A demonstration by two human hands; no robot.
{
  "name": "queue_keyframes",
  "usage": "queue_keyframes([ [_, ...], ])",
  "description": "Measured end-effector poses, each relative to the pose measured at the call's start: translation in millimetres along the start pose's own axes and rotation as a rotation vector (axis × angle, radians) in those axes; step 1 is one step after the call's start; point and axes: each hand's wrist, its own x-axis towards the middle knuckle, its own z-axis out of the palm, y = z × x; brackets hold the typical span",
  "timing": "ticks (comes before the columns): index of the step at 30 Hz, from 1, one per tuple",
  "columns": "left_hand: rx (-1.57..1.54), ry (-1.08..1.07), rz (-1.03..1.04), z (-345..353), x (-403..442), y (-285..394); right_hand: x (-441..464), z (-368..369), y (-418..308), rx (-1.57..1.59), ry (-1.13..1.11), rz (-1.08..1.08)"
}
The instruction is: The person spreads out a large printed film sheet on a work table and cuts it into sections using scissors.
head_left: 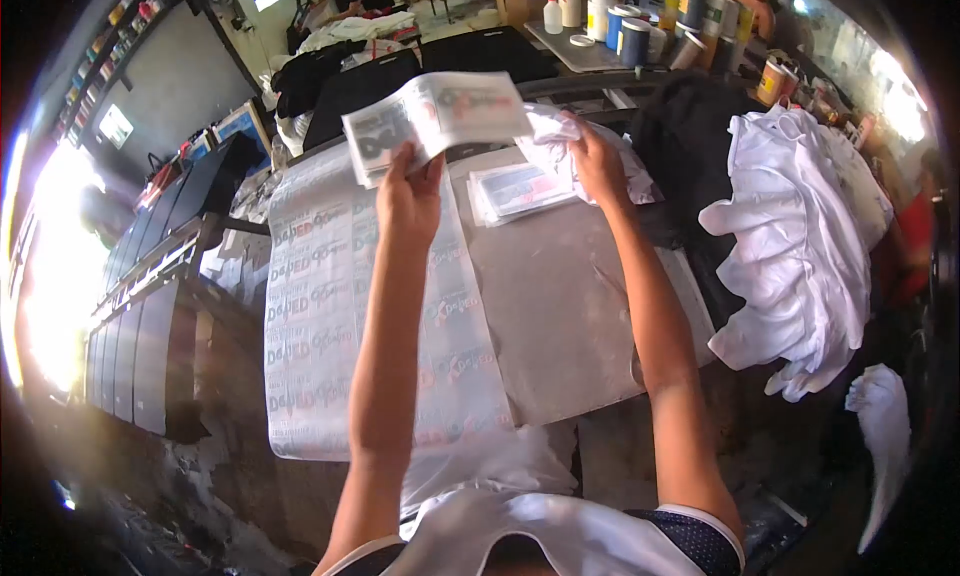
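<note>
My left hand grips the lower edge of several printed sheets, which are raised and curved, with mirrored lettering on them. My right hand is closed on a crumpled white cloth to the right of the sheets. Between my hands, a small stack of printed sheets lies on a grey-brown board. Under my left forearm a large sheet with repeated mirrored lettering covers the left part of the table.
White garments hang in a heap at the right, beside black cloth. Bottles and tins stand on a back table. Dark panels are at the left. Two other people are in the background.
</note>
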Motion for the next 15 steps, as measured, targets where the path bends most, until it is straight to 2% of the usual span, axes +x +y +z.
queue_keyframes([
  [1, -0.059, 0.051, -0.039, 10, 9, -16, 2, -7, 5, 0.017, 0.055, 0.086],
  [2, -0.022, -0.026, 0.022, 18, 11, -38, 7, -14, 9, 0.034, 0.113, 0.169],
  [3, -0.066, 0.045, -0.008, 9, 28, -64, 10, -29, 2, 0.114, 0.090, 0.361],
  [4, 0.002, 0.129, 0.001, 14, 27, -89, 15, -33, 26, 0.118, 0.099, 0.356],
  [6, 0.108, 0.139, 0.065, 8, 25, -142, 17, -40, 94, -0.044, 0.396, 0.236],
  [8, 0.437, 0.296, 0.029, -19, 33, -185, 21, -82, 76, 0.365, 0.501, 0.407],
  [9, 0.435, 0.290, 0.029, -17, 30, -189, 19, -95, 82, 0.401, 0.581, 0.399],
  [11, 1.095, 0.322, 0.039, -20, 19, -195, 19, -111, 94, 0.659, 0.694, 0.439],
  [12, 1.102, 0.321, 0.028, -15, 12, -194, 17, -116, 100, 0.816, 0.749, 0.463],
  [13, 1.226, 0.246, 0.133, -11, 5, -192, 12, -121, 99, 0.864, 0.680, 0.518],
  [14, 1.341, 0.164, 0.242, -4, -2, -190, 12, -120, 107, 0.780, 0.642, 0.516],
  [15, 1.370, 0.188, 0.244, -14, 7, -197, 10, -121, 98, 0.776, 0.645, 0.526],
])
